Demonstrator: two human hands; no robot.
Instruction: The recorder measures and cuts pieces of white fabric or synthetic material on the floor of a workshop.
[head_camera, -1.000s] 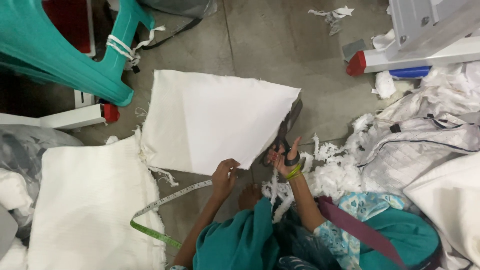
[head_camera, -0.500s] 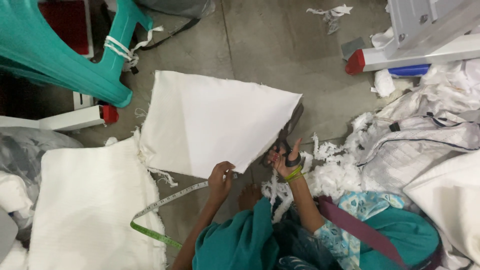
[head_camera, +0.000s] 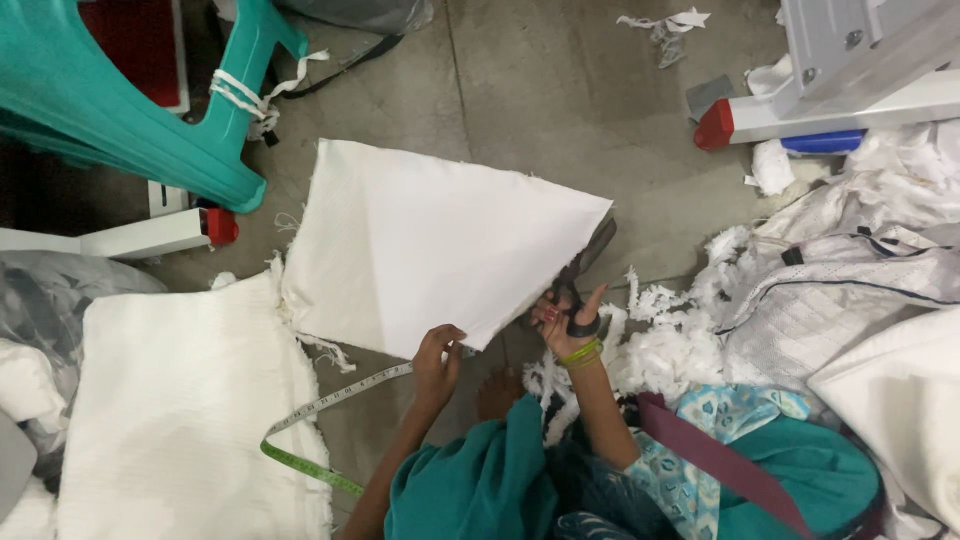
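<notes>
White cloth panel, folded flat on the grey concrete floor, sits right in front of the seated person, its long lower-right edge slanting from the near corner up toward the far right tip. The scissors are working along that slanted edge, the dark blades poking out just past the cloth's right tip, so the trim looks to be well up the edge and near its far end. A heap of white shredded trimmings lies just beside the cutting hand, which suggests plenty of edge has been taken off already; the left and top sides of the panel show loose frayed threads and look untrimmed, though I can't be certain.

Right hand is closed through the scissor handles, wrist bent upward, green bangles at the wrist, forearm rising from the lap. Left hand pinches the cloth's near edge, fingers curled over it, holding the panel taut against the cut.

Moving outward: a measuring tape, white turning green, curls across the floor under the left arm. A second piece of white fabric with a ragged edge lies to the left. A teal plastic stool stands at the upper left, and more pale fabric is piled at the right beneath a grey metal frame.
</notes>
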